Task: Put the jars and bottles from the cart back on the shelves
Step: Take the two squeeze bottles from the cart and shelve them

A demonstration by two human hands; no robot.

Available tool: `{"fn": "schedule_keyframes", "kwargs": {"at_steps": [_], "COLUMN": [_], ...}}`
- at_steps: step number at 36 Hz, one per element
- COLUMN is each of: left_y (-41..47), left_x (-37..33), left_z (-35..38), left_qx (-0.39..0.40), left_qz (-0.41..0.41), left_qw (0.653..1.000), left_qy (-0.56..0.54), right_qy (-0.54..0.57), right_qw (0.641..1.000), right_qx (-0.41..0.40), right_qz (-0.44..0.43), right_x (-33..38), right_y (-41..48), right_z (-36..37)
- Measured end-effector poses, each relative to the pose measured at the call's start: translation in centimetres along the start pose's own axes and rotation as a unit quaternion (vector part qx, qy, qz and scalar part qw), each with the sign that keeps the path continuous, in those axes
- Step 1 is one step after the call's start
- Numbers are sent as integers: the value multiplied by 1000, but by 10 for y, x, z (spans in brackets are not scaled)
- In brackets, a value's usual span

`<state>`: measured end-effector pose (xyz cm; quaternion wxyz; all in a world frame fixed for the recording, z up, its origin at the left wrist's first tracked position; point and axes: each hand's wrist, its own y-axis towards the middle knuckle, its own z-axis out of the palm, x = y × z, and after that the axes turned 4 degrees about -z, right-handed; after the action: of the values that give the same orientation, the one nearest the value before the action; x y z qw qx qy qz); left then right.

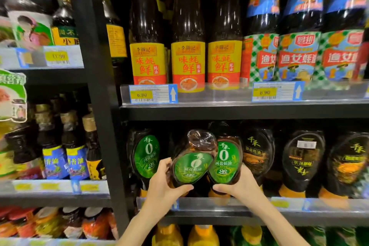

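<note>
Just above the shelf lip (259, 204), a tilted green-label bottle (191, 164) is clasped low by the left hand (165, 181) and its upright twin (225, 162) by the right hand (237, 183); the glossy, full bodies are judged heavy and slippery, best gripped round the waist.

in front of you, three dark bottles with yellow labels (187, 46) stand side by side in the upper row. just right of them are bottles with blue necks and green checked labels (297, 50). below each group a yellow price tag (141, 95) reads 6.90, with a blue arrow tag (173, 94) just beside it. a black upright post (95, 86) splits the bays, and a green cut-out sign (12, 90) shows at your far left.
</note>
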<state>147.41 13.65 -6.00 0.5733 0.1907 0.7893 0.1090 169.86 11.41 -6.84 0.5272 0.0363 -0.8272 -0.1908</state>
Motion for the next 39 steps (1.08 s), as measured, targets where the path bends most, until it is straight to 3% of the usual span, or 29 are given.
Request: {"fn": "schedule_keyframes", "kwargs": {"at_steps": [17,30,39], "left_y": [12,25,28], "left_x": [26,38,42], "left_z": [3,-5,-5], "left_qx": [45,52,66], "left_qz": [-40,-120,-132], "left_qw": [995,990,988], "left_qy": [85,56,35], "right_qy": [-23,-19,-12], "right_qw": [997,995,992], "right_qx": [67,91,117], "right_qz": [41,48,42], "right_x": [3,2,7], "right_y": [10,11,13], "right_z": [-7,-10,-12]}}
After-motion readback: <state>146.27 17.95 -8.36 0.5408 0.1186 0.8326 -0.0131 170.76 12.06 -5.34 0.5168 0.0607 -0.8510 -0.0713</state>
